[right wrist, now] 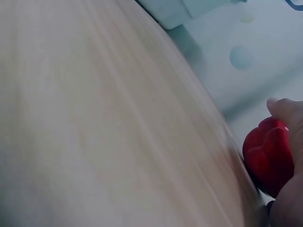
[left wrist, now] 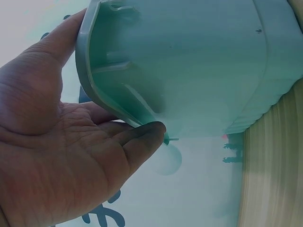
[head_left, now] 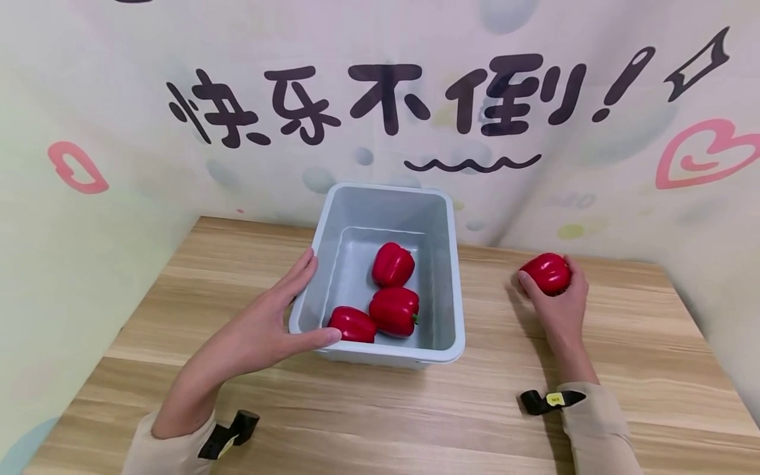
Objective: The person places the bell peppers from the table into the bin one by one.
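Note:
A light grey-blue plastic bin (head_left: 380,353) stands on the table, with three red bell peppers inside: one pepper (head_left: 393,264) toward the back, another pepper (head_left: 394,311) in the middle, a third (head_left: 353,323) at the front left. My left hand (head_left: 261,330) holds the bin's front left corner, thumb over the front rim and fingers along the left rim. In the left wrist view, bent fingertips touch the bin's rim (left wrist: 84,61). To the right of the bin, my right hand (head_left: 561,307) grips another red bell pepper (head_left: 547,273) between thumb and fingers, at or just above the tabletop.
The wooden table (head_left: 475,422) ends at a printed cloth backdrop (head_left: 380,152) right behind the bin. Black wrist cameras are strapped to the left sleeve (head_left: 169,445) and right sleeve (head_left: 596,422).

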Available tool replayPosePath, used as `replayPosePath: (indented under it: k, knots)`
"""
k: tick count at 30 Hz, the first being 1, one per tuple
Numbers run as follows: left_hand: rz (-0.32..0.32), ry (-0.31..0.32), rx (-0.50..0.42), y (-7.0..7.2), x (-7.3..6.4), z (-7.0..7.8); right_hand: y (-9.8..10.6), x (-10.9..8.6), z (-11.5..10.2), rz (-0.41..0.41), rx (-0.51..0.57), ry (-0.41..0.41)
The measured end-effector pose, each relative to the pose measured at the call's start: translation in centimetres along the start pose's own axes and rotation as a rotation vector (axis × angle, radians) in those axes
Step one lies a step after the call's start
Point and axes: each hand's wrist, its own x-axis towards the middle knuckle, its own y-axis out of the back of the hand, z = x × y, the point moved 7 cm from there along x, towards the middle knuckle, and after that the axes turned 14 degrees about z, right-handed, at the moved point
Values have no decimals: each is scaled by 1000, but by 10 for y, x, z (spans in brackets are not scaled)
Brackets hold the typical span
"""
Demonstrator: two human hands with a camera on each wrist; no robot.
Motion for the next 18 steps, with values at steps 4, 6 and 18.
replayPosePath:
  k: [4,6,18]
  knots:
    - [-2,5,5,0,0,0,-3,0,2,15,7,-11]
    - [-1,5,6,0,-1,0,-4,1,2,34,11,-6]
    - [0,2,19,-1,0,1,-11,3,-1,66,16,29]
